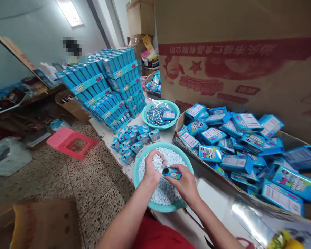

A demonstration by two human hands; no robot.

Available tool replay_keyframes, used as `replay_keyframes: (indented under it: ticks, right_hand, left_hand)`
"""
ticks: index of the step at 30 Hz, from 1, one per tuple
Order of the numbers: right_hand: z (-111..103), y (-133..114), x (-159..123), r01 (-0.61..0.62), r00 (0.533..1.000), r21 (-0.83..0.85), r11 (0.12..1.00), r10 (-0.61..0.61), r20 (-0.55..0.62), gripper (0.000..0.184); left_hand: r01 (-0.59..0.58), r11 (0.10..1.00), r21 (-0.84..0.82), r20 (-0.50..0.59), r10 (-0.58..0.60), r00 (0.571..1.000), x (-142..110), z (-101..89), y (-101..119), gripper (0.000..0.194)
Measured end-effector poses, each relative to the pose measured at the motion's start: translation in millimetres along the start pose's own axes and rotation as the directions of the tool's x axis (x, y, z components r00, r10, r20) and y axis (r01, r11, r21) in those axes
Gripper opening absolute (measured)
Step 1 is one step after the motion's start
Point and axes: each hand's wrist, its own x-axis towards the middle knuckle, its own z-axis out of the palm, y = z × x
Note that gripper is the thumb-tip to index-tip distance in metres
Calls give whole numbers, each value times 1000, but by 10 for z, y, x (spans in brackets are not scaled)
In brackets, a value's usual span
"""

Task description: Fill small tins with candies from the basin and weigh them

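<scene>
Right hand (184, 180) holds 1 box (174, 173) beside left hand (151, 170) cupping white pellets (158, 163).

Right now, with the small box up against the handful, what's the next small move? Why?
Probably tip the cupped left hand slightly so its white pieces roll into the small box: the right hand holds the box's hole facing that handful, and the basin below would likely catch spills.

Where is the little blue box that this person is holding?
In the head view, the blue box is a little below and right of centre, held in the right hand over the bowl of white pieces, beside the left hand.
</scene>
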Motion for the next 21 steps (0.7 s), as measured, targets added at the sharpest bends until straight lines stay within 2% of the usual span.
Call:
replay_keyframes:
  ticks: [3, 5, 9, 21]
  right_hand:
    - [75, -71, 5, 64, 998, -60, 996, -64, 0, 28]
    - [85, -112, 14, 84, 996, -89, 993, -84, -3, 31]
    - [50, -138, 52, 58, 998, -102, 993, -59, 1, 33]
    - [-14, -176, 59, 38, 999, -55, 998, -36, 25, 33]
  left_hand:
    - [-71, 997, 12, 27, 71, 997, -58, 55, -7, 24]
    - [-122, 992, 44, -1, 122, 993, -58, 59, -18, 22]
    - [-144, 982, 119, -42, 150, 988, -35, 73, -12, 25]
    - [-207, 968, 143, -6, 210, 978, -75, 149, 19, 32]
